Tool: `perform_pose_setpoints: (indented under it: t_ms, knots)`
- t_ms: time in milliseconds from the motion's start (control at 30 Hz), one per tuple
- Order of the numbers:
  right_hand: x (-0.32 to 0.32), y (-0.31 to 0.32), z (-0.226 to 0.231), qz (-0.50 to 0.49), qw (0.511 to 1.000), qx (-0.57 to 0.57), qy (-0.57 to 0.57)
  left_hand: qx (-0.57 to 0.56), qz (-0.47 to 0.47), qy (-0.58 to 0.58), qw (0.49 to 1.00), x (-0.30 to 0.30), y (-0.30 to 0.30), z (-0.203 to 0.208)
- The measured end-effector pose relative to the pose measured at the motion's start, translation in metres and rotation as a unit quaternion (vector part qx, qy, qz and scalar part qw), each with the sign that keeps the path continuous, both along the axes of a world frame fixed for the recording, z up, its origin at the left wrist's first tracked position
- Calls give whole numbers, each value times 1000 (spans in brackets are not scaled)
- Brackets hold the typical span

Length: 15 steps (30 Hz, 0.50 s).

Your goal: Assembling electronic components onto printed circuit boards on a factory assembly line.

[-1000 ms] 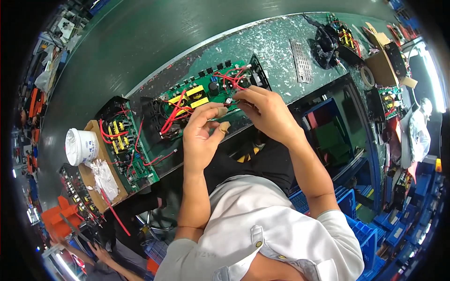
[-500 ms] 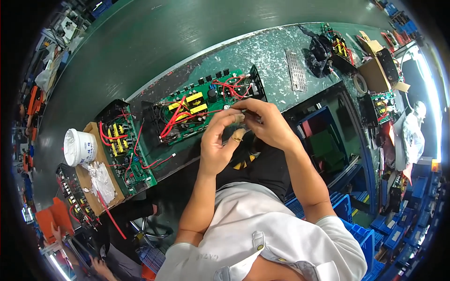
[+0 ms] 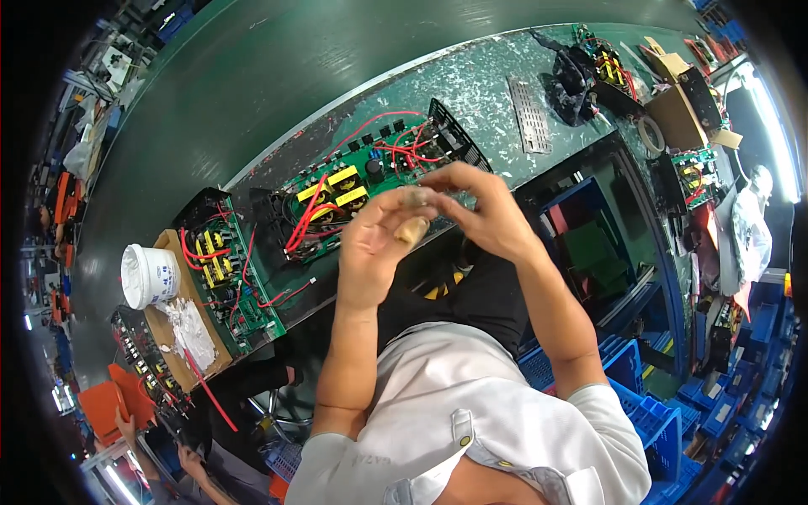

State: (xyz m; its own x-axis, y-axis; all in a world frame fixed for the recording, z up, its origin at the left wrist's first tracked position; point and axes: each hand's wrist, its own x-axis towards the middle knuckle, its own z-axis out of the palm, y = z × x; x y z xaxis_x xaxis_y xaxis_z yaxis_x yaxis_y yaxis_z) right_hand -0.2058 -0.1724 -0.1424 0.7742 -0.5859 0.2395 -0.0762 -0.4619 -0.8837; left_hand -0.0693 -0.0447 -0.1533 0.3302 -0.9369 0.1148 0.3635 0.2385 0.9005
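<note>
Left hand (image 3: 369, 248): fingers curled, thumb held apart from them; tan covers (image 3: 411, 230) on the thumb and one fingertip; whether anything small is pinched, I cannot tell.
Right hand (image 3: 486, 210): between 2 and 3 o'clock from the left hand, fingers bent, thumb and forefinger tips close against the left fingertips; I cannot tell if they grip anything.
Board (image 3: 374, 171): green, on the counter (image 3: 484, 84), centred at 10 o'clock from the meeting fingertips and partly hidden by the left hand; yellow-wrapped parts, black end pieces, a thin red wire (image 3: 369, 124) arching past its 12 o'clock edge.
Thick red wires (image 3: 305, 223): looped over the board's 8 o'clock end.
Second board (image 3: 244, 322): at 8 o'clock from the first, well apart from both hands, red leads trailing toward 3 o'clock.
Tub (image 3: 156, 278): white, at 9 o'clock from the second board, on a cardboard tray (image 3: 220, 343).
White paste (image 3: 192, 330): smeared on the tray, just beside the tub at 5 o'clock.
Metal plate (image 3: 530, 118): slotted, flat on the counter, at 2 o'clock from the first board.
Black bag (image 3: 571, 80): crumpled, near the plate at 1 o'clock.
Tape roll (image 3: 650, 135): at 3 o'clock from the plate.
Co-worker's hand (image 3: 126, 426): at the orange bin (image 3: 103, 410), far out at 8 o'clock.
</note>
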Motion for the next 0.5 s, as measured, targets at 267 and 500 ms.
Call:
perform_pose_setpoints:
  t_ms: [267, 500]
  knots:
    - [5, 16, -12, 182, 745, 636, -89, -244, -272, 423, 829, -5, -5, -14]
    - [9, 20, -19, 104, 794, 596, -55, -111, -184, 138, 967, 7, -3, -7]
